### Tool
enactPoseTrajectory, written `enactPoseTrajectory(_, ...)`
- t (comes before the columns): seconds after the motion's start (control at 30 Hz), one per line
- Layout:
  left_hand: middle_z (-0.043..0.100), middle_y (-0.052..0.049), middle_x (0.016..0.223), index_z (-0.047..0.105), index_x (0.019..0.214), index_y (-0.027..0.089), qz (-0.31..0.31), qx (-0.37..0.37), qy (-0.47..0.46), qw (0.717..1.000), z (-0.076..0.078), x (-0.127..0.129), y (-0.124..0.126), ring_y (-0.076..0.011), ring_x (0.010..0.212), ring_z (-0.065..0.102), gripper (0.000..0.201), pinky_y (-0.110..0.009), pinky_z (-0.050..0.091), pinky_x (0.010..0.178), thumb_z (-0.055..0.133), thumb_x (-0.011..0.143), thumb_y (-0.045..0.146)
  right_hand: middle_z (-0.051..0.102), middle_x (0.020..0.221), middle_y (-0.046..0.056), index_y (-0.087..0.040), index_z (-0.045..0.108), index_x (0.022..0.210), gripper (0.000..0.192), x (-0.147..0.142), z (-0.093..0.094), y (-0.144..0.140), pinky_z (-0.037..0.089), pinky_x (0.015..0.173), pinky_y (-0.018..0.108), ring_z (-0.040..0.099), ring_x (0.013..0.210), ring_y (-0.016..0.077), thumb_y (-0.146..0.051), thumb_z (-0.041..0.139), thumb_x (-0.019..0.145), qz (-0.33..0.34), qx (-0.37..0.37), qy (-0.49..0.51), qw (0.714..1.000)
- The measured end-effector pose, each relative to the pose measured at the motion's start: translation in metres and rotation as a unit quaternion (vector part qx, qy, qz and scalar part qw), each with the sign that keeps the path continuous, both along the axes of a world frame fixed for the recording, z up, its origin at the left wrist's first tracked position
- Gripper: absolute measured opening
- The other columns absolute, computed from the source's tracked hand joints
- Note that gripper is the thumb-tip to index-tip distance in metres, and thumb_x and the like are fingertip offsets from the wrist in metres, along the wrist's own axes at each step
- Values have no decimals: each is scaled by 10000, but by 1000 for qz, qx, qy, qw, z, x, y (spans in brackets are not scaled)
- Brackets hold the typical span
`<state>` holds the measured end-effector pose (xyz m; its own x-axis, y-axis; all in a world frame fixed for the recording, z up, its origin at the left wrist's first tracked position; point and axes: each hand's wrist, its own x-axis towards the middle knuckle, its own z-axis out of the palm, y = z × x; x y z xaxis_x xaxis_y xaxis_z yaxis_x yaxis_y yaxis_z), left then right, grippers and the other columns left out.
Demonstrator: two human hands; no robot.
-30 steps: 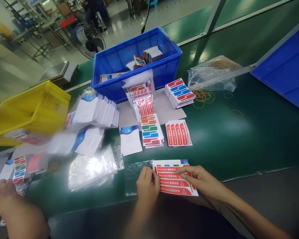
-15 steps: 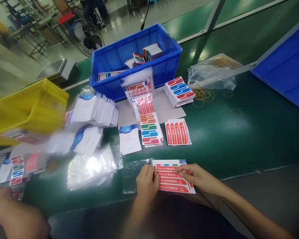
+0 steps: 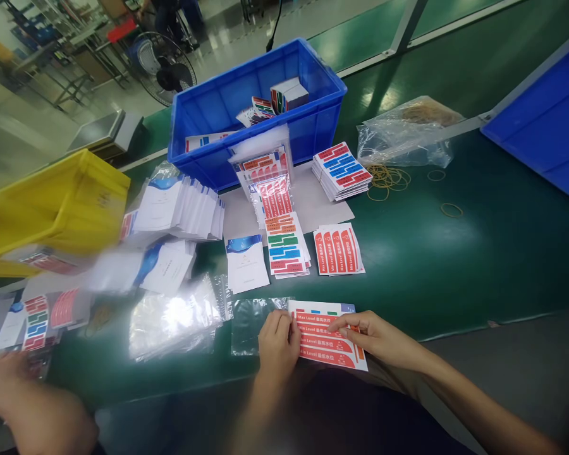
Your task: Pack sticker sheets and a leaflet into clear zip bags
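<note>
**Both hands on sticker sheet at near table edge**

Left hand: grip closed on the left edge of the red sticker sheet, fingers curled over it. Right hand: fingertips pressed flat on the sheet's right half, grip loosely part-open, pinning rather than clasping. Sheet lies flat on the green table, slightly nearer the body than half a second ago; both hands moved with it.

Just left of the left grip: clear plastic bag, mouth touching the sheet's edge. Beyond both grips: small stacks of coloured label sheets and red sticker sheets, unchanged. Farther beyond: blue bin, rubber bands to its right. Far left of the left grip: another person's forearm, yellow bin.
</note>
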<state>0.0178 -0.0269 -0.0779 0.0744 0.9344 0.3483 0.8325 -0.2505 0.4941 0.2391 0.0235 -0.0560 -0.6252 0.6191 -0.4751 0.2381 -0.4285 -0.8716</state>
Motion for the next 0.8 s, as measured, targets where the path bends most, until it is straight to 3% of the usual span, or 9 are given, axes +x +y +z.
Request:
enactPoseTrajectory(0.2, 632, -49, 837, 553, 826, 188, -41, 1, 14, 999, 1, -1, 1, -163, 765, 588, 116, -287, 507, 685, 512, 853, 82, 707, 980, 76, -165, 699, 1043, 399, -2, -8, -2, 511, 741, 328, 651, 874, 251, -483, 511, 890, -2, 28, -3, 1000)
enactPoseTrajectory(0.37, 599, -42, 801, 540, 828, 182, 3, -39, 26, 999, 10, 2, 0, -162, 750, 576, 102, -284, 499, 673, 494, 875, 104, 711, 958, 70, -191, 686, 1045, 372, -22, -5, -13, 496, 779, 335, 650, 896, 254, -430, 420, 942, -51, 160, -74, 983)
enactPoseTrajectory(0.47, 575, -38, 793, 517, 835, 184, 9, -51, 15, 999, 14, 4, -1, -156, 747, 570, 125, -275, 498, 677, 457, 881, 85, 697, 889, 64, -191, 650, 1068, 355, -37, 2, -17, 488, 756, 324, 649, 831, 226, -381, 367, 969, -43, 220, -78, 971)
enactPoseTrajectory(0.57, 555, -36, 797, 499, 830, 183, 19, -63, -20, 998, 18, 1, -1, -149, 738, 561, 133, -268, 491, 671, 442, 886, 77, 667, 815, 42, -183, 605, 1084, 331, -42, 8, -15, 484, 705, 298, 628, 765, 198, -366, 350, 978, -37, 230, -65, 970)
enactPoseTrajectory(0.7, 550, -43, 844, 488, 833, 183, 47, -82, -65, 993, 26, -4, -2, -141, 761, 562, 124, -257, 482, 678, 441, 897, 88, 651, 878, 44, -191, 551, 1075, 289, -41, 12, -11, 473, 675, 273, 601, 739, 174, -372, 346, 981, -82, 235, -74, 966)
enactPoseTrajectory(0.8, 548, -41, 849, 493, 840, 186, 23, -91, -80, 992, 29, 1, -3, -143, 776, 562, 130, -263, 481, 695, 436, 893, 83, 650, 902, 60, -185, 514, 1117, 288, -43, 19, -9, 468, 715, 298, 616, 775, 190, -352, 317, 990, -31, 263, -81, 961)
